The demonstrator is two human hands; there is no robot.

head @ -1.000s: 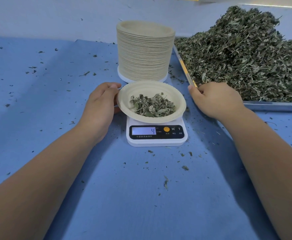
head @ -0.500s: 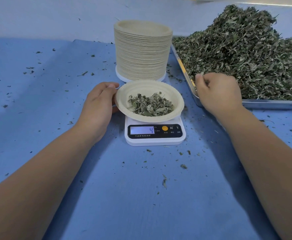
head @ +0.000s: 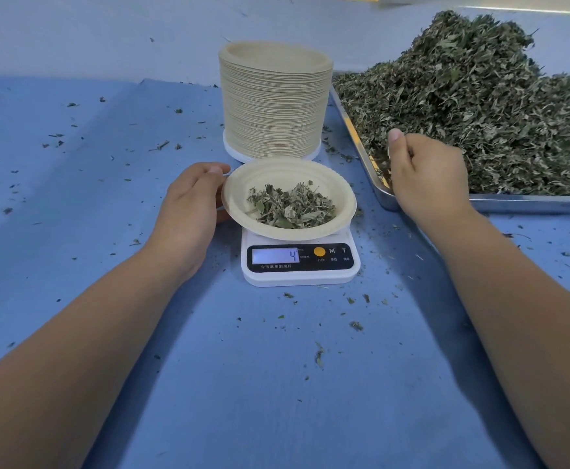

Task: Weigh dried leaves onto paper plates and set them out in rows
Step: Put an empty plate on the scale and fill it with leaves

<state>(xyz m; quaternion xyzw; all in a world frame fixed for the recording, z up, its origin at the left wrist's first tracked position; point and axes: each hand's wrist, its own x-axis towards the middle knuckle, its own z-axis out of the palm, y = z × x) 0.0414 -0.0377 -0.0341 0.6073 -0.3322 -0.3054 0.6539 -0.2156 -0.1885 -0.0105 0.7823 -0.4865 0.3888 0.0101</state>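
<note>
A paper plate [head: 341, 194] with a small heap of dried leaves [head: 290, 208] sits on a white kitchen scale [head: 300, 275] whose display reads 4. My left hand [head: 189, 211] curls round the plate's left rim, with the fingertips on the edge. Over the near left corner of the steel tray [head: 530, 203], my right hand [head: 429, 177] has its fingers curled down into the big pile of dried leaves [head: 480, 113] and its thumb raised. The fingertips are hidden among the leaves.
A tall stack of paper plates [head: 273, 103] stands just behind the scale. The blue table cover [head: 277, 384] is dotted with leaf crumbs. The tray takes up the right side.
My right hand has moved from the tray's near edge up into the leaf pile and curled its fingers there. The left hand, plate and scale reading are unchanged.
</note>
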